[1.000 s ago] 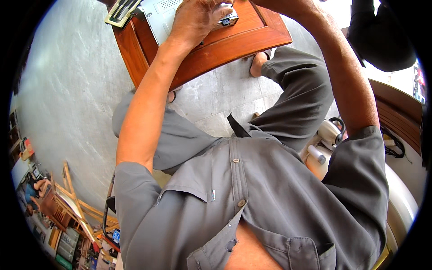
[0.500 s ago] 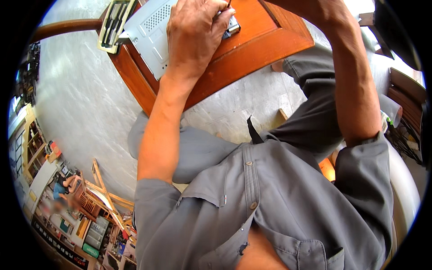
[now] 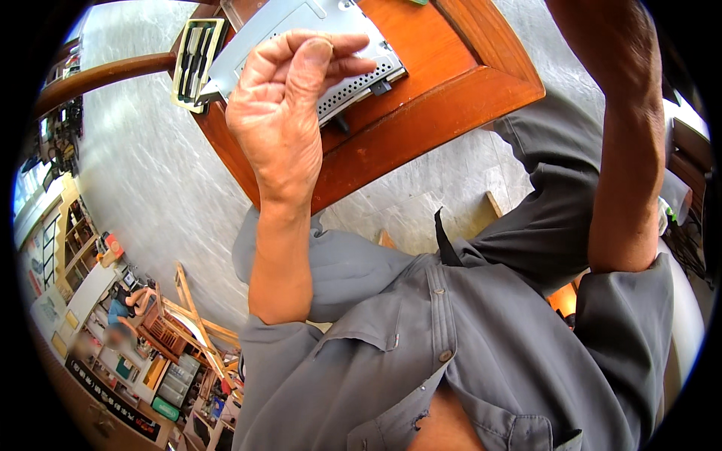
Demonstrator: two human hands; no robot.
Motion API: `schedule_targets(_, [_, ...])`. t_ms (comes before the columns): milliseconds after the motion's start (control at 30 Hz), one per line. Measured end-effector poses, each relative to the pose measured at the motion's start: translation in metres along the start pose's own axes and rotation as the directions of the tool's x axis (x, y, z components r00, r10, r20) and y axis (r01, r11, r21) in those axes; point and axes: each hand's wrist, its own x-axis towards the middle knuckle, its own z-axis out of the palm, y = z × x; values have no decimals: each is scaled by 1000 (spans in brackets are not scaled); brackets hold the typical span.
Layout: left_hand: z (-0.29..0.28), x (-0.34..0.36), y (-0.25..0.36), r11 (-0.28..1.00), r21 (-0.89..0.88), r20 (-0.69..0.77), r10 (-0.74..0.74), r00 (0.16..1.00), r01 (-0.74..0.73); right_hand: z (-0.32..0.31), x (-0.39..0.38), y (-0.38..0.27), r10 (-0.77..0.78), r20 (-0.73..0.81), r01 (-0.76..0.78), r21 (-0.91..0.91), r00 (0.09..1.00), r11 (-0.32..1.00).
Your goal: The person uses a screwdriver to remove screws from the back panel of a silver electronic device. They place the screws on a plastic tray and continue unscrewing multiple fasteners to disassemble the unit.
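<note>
My left hand is raised over a silver sheet-metal casing, palm turned up. Its thumb and index finger are pinched together; whatever may be between them is too small to make out. The casing has rows of round holes along its near edge and lies on a reddish-brown wooden seat. Only the forearm of my right arm shows, reaching up past the top edge, so the right hand is out of the picture.
A tray of slim dark tools rests at the seat's left corner, beside a curved wooden bar. A bit of something green shows at the top edge. Farther off at lower left are another person and wooden furniture.
My left hand has lifted off the casing and turned palm up, baring the row of holes. My right arm has swung right, and the thin dark tool near the hands is gone from view.
</note>
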Motion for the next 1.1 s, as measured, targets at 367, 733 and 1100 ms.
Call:
schedule_targets(367, [2, -16, 11, 978, -141, 64, -147, 987, 154, 13, -15, 9, 33, 364, -174, 363, 931, 915])
schedule_targets(733, [9, -25, 16, 965, -183, 116, -166, 979, 186, 34, -31, 8, -62, 461, -68, 259, 885, 963])
schedule_targets(1100, [18, -31, 23, 961, -200, 74, -182, 981, 193, 27, -35, 0, 21, 501, -185, 279, 865, 942])
